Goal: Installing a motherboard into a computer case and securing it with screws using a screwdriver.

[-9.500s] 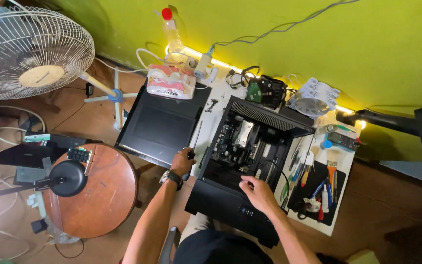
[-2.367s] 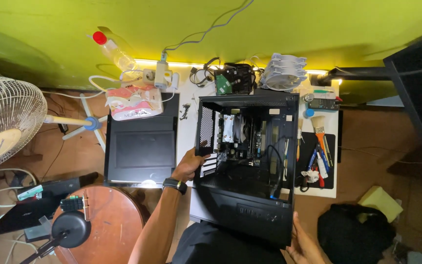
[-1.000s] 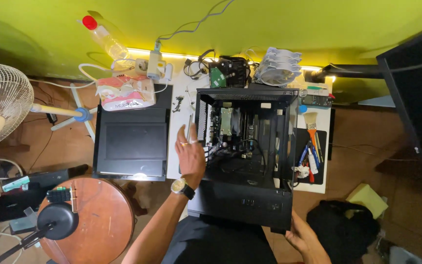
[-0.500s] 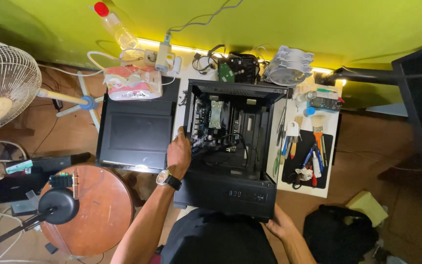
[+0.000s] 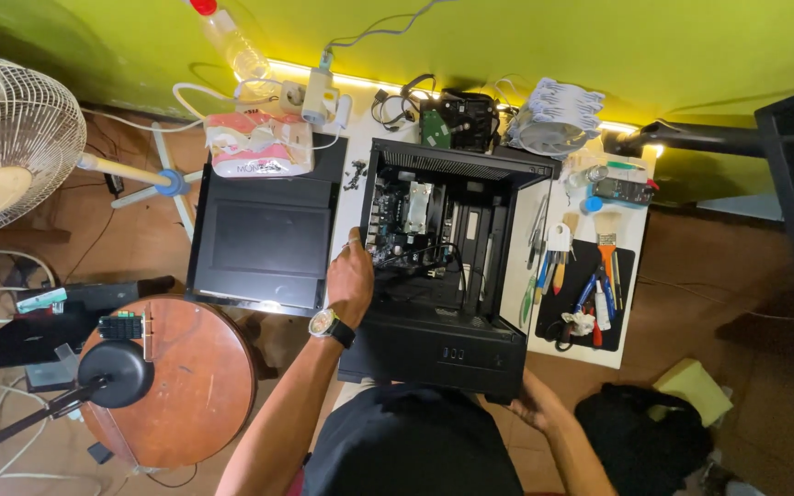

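Gripping open black computer case (image 5: pixel 443 344), motherboard (image 5: pixel 402 216) inside, both hands (image 5: pixel 351 276) clamped on edges.

Left hand (image 5: pixel 352 276) and right hand (image 5: pixel 533 404) grip computer case (image 5: pixel 443 344).

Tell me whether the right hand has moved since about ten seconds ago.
Yes. The right hand left the top of the case and now grips its near bottom corner.

A home repair corner for computers is shown rather than a proper workshop. An opened black computer case (image 5: pixel 443 266) is laid on a white table (image 5: pixel 590 344) against a green wall, with hand tools spread on a black mat (image 5: pixel 581 276) at right. A pedestal fan (image 5: pixel 6 147) and a round wooden stool (image 5: pixel 190 386) are seen at left.
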